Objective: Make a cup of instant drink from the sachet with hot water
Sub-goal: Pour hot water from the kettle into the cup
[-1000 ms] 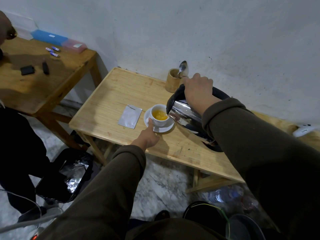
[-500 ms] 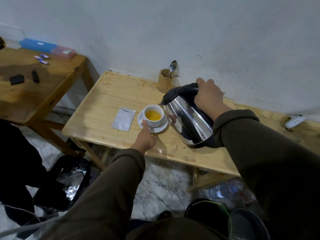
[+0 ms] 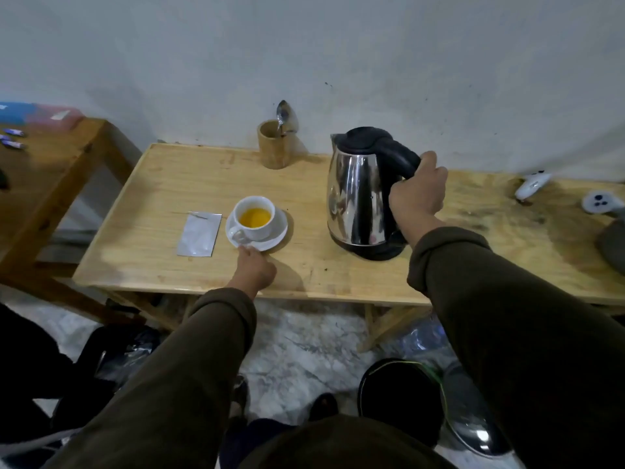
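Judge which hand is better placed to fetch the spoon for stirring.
Right, probably. The right hand only needs to release the kettle, near the spoon in its holder. The left hand steadies the saucer.

**A plain corner, two wooden tables**

I stand before a pale, scuffed wall (image 3: 372,45) with small dark marks. Against it sits a light wooden table (image 3: 169,184), its top worn and stained toward my right. A darker wooden table (image 3: 57,170) stands to my left, set apart by a narrow gap. Beneath them runs a grey-veined marble floor (image 3: 304,343). The light is dim and flat; its source, I think, lies out of view.
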The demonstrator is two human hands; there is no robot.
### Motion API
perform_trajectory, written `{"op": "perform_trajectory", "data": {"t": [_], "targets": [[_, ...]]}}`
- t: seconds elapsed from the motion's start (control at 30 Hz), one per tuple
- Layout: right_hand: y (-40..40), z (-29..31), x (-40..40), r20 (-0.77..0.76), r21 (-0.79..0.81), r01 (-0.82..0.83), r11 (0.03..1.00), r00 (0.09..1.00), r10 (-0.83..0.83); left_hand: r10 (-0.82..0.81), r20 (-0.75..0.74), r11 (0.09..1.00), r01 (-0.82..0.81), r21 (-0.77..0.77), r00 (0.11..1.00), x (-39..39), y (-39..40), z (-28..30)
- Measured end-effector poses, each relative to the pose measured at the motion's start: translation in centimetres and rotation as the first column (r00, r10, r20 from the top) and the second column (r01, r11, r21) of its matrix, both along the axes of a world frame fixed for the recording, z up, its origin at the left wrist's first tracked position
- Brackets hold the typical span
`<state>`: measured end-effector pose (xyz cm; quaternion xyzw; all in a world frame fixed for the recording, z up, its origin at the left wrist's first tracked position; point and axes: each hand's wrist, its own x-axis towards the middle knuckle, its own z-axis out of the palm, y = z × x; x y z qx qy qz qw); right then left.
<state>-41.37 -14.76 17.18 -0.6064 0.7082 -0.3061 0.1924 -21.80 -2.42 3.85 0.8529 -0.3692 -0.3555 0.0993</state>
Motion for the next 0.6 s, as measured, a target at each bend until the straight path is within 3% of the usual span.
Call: {"op": "perform_trajectory", "data": {"t": [0.2,0.6], "targets": [[0.3,-2.2,-2.8,0.153,-0.008,0.188,0.982,0.971,-0.185,0.046,0.008,0.999,-0.046,0.028,0.999,-0.4,-0.6,-0.7],[0.7,-4.6,-3.9,0.256,-0.011,0.218,0.976,0.944,-0.208,-0.062,0.137,0.996,0.052,0.074,0.989,-1.3,-1.6,-0.9]]}}
